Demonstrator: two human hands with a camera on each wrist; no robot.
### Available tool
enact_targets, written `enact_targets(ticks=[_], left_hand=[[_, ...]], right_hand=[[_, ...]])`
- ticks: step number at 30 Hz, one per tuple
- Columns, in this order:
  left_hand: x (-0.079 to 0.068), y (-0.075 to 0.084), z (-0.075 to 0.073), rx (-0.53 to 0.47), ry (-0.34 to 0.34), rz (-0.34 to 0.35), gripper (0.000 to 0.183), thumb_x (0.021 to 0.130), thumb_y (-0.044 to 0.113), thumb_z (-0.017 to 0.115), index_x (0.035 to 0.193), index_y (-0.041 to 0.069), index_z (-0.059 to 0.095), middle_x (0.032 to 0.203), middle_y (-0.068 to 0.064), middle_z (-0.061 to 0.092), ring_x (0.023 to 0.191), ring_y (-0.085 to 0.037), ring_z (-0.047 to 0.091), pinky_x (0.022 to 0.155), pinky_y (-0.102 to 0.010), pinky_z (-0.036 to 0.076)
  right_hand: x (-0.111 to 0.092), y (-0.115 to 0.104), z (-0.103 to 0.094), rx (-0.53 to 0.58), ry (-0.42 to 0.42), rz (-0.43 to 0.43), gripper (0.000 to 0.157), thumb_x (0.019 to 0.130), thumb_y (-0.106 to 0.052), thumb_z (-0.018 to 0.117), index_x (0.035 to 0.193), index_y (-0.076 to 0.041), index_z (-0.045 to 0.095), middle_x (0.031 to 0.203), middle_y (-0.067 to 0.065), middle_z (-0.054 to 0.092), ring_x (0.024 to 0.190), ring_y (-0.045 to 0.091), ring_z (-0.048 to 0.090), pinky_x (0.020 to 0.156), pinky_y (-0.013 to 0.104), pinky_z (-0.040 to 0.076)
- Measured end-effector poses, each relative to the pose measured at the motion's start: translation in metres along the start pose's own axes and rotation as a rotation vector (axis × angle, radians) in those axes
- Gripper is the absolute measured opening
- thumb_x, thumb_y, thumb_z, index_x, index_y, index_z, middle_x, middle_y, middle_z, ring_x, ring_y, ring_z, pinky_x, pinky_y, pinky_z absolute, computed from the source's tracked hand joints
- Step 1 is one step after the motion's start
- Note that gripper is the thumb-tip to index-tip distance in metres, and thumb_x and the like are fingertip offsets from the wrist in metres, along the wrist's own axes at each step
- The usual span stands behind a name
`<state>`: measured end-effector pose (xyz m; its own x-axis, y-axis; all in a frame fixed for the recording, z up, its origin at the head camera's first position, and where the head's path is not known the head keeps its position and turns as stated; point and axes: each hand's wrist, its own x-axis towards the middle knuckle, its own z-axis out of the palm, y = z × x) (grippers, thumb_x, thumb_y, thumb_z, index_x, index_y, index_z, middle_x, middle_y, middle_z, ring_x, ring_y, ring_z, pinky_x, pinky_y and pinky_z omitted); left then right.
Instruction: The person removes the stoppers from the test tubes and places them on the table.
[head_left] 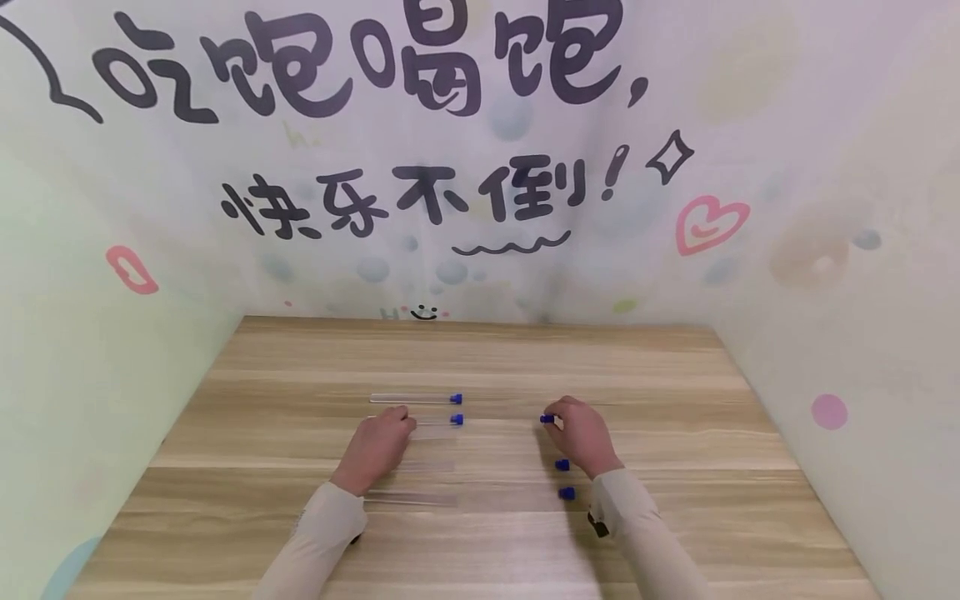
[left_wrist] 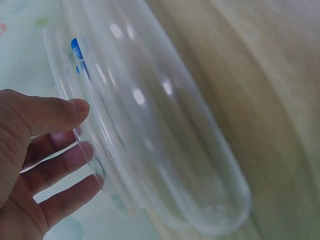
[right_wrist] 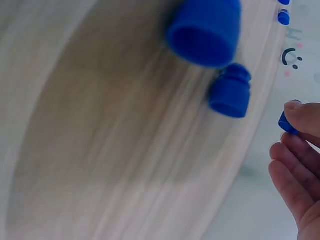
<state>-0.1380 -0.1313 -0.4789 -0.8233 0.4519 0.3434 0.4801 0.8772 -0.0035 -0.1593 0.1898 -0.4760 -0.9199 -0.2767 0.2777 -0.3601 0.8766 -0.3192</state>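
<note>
In the head view, my left hand [head_left: 378,446] is over a row of clear tubes on the table. The left wrist view shows its thumb and fingers on either side of a clear tube [left_wrist: 59,75], pinching it. My right hand [head_left: 585,435] pinches a small blue cap [head_left: 547,419] between thumb and fingertips, seen also as a blue cap [right_wrist: 286,123] in the right wrist view. Two tubes beyond the left hand bear a blue stopper [head_left: 457,399] and another blue stopper [head_left: 457,419] at their right ends.
Nearer me on the right lie two loose caps, a farther blue cap [head_left: 562,465] and a nearer blue cap [head_left: 567,493]. Uncapped tubes, among them a clear tube [head_left: 412,502], lie below the left hand. A printed wall [head_left: 480,283] borders the wooden table [head_left: 480,354] behind.
</note>
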Motion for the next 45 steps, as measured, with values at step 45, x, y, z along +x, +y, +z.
enact_targets(ticks=[45], left_hand=[[-0.007, -0.004, 0.009, -0.008, -0.063, -0.033, 0.014, 0.081, -0.003, 0.067, 0.072, 0.007, 0.066, 0.07, -0.003, 0.054, 0.061, -0.019, 0.058, 0.047, -0.031, 0.047]], right_hand=[[-0.013, 0.013, 0.001, 0.001, -0.173, 0.127, 0.01, 0.074, -0.008, 0.077, 0.083, -0.006, 0.074, 0.082, 0.005, 0.07, 0.067, 0.014, 0.06, 0.062, 0.032, 0.051]])
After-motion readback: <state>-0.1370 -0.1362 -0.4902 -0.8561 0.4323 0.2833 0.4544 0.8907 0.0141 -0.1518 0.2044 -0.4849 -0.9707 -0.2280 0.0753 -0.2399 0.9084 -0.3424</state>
